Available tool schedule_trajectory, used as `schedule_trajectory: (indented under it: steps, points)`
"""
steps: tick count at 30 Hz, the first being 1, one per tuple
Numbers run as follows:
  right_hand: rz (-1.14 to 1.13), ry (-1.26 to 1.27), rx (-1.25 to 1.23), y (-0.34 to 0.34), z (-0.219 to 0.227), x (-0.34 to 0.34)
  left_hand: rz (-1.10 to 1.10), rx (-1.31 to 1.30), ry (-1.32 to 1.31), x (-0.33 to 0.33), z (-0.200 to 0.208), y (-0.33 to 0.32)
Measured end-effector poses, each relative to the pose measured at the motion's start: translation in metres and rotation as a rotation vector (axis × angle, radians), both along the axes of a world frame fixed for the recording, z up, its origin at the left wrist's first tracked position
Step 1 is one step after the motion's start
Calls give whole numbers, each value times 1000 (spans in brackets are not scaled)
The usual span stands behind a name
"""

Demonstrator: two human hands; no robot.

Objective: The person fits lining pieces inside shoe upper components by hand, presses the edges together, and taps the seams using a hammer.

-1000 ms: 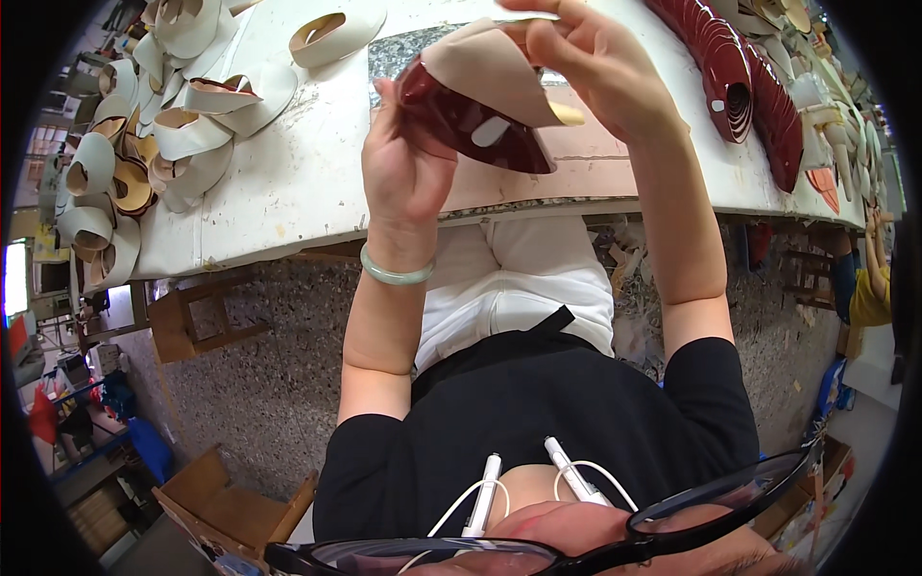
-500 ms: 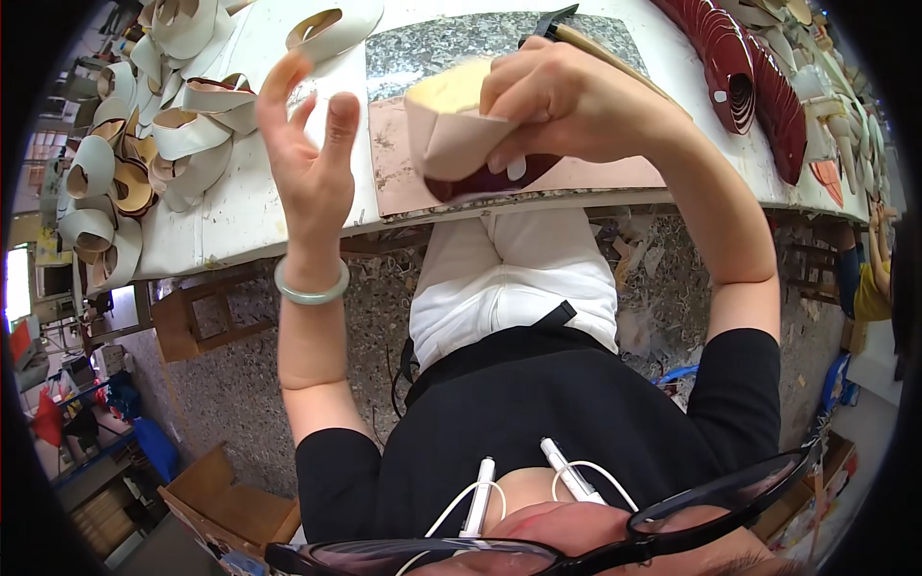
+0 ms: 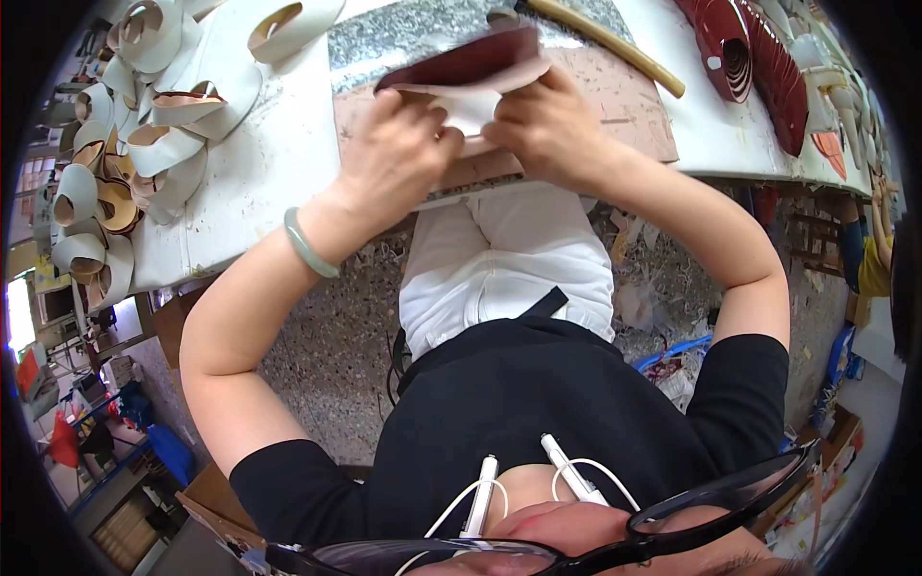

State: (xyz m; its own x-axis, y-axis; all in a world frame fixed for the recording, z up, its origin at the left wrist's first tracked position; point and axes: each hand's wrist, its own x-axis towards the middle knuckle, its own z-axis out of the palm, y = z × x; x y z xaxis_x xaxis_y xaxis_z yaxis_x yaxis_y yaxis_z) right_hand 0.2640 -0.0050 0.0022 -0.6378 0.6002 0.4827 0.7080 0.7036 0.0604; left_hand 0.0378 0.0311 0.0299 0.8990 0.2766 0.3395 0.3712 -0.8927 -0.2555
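Observation:
Both hands hold a shoe upper [image 3: 466, 65], dark red outside with a pale lining, up over the work board. My left hand [image 3: 399, 144], a green bangle on its wrist, is closed on the upper's left part, fingers curled at the near edge. My right hand [image 3: 545, 127] pinches its right end. The upper's shape is somewhat smeared by motion. Beneath it lies a pinkish board [image 3: 634, 130] on the table, with a grey speckled slab [image 3: 370, 43] just beyond. A hammer [image 3: 615, 48] with a wooden handle rests beyond my right hand, its head partly hidden.
Pale shoe uppers [image 3: 168, 149] are heaped along the white table's [image 3: 235, 192] left side, and one pale upper [image 3: 288, 29] lies apart at the back. Nested dark red uppers [image 3: 759, 72] form rows at the right. Another person's arm [image 3: 879, 230] shows at the far right.
My left hand, open and raised at the left before, has come across and taken hold of the upper. My right hand has turned the upper, so its dark red side now shows more.

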Motion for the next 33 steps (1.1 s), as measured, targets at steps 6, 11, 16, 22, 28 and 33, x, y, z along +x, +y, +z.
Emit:
schedule_trajectory:
  steps: [6,11,16,22,28,33]
  points:
    - [-184,157,-357,18,17,-9,288,-594,32,5,16,25]
    - [-338,-128,-751,33,41,-18,420,-899,202,13,28,43]
    - [-303,6,-822,37,50,-19,450,-918,243,19,31,43]
    - [-197,-274,-753,36,38,-28,479,-843,252,25,30,41]
    - [-89,1,-130,27,14,-9,489,-645,511,36,39,41]
    - [185,62,-8,17,-1,-3,331,-538,246,17,24,35]
